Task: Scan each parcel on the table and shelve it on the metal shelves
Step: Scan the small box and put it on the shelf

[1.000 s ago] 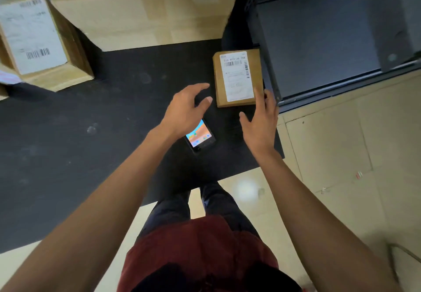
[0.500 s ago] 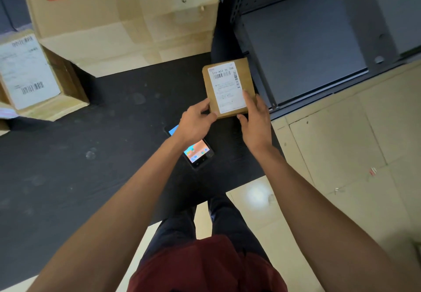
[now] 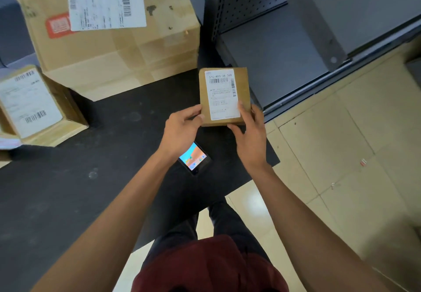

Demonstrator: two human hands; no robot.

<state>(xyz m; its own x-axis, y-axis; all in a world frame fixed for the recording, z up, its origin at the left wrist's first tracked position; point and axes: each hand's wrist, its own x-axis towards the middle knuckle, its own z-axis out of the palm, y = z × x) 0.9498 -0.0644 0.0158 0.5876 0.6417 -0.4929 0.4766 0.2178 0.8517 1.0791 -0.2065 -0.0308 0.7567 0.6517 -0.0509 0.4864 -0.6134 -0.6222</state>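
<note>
Table (image 3: 68,200), black; metal shelves (image 3: 284,64) beside.

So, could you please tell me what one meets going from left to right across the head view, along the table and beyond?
Small labelled box → large cardboard box → left hand → small parcel → metal shelf → tiled floor.
</note>
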